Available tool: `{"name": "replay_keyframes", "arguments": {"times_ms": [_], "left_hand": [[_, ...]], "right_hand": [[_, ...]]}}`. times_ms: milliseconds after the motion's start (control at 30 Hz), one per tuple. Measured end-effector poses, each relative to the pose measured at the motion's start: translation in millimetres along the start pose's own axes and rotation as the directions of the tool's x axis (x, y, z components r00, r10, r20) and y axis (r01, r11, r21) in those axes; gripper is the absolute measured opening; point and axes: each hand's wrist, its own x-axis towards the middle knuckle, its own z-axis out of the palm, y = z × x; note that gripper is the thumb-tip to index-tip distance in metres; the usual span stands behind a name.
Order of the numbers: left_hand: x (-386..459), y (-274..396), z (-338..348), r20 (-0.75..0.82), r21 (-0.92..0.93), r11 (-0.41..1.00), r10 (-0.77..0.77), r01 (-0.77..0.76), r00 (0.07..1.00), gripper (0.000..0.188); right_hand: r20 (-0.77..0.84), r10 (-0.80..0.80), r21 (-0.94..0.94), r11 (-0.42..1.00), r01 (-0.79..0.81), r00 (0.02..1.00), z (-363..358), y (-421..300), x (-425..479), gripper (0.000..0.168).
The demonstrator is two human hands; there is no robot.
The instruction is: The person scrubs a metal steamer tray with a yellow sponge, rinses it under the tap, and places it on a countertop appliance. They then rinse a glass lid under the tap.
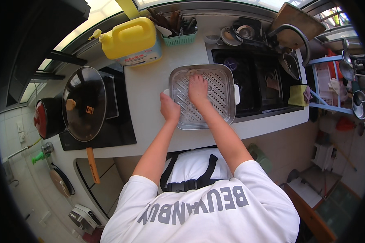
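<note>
A square metal steamer tray point(219, 103) with rows of holes and slanted ridges lies on the white countertop, its right side reaching over the sink edge. Its inside looks wet. My left hand point(170, 107) grips the tray's left side at the white handle point(166, 91), which the hand partly covers. Inside the tray, my right hand point(198, 89) presses a small pale wad point(192, 72) against the upper left of the perforated bottom. Whether the wad is cloth or sponge cannot be told. A second white handle point(237, 94) sticks out on the right, untouched.
Right of the tray is a black double sink point(246, 76) with a curved faucet point(301, 33). A yellow detergent jug point(130, 36) and a green utensil basket point(180, 39) stand behind. On the left hob sits a pan with a glass lid point(84, 121), its wooden handle point(92, 165) overhanging the counter.
</note>
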Motion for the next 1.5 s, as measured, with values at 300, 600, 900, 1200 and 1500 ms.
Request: {"name": "replay_keyframes", "arguments": {"times_ms": [300,600,900,1200,1500], "left_hand": [[1,-6,-5,0.015,-0.011,1.0,-0.021,0.022,1.0,0.044],[0,-1,-4,0.0,-0.045,0.999,-0.018,0.018,1.0,0.045],[-1,0,-5,-0.014,-0.02,0.999,-0.036,0.036,0.999,0.043],[2,-2,0,0.013,-0.002,1.0,0.002,-0.002,1.0,0.046],[0,2,-1,-0.009,-0.004,1.0,0.009,-0.009,1.0,0.046]], "right_hand": [[0.149,-0.058,0.047,0.998,0.052,0.987,-22,12,13,0.025],[0.129,-0.549,0.386,0.795,0.469,0.826,-30,3,-32,0.03],[0.292,-0.621,0.404,0.77,0.494,0.728,-54,19,-68,0.025],[0.052,-0.072,-0.015,0.997,0.073,0.996,-21,12,-6,0.025],[0.056,0.112,-0.02,0.994,-0.111,0.992,-15,12,5,0.022]]}}
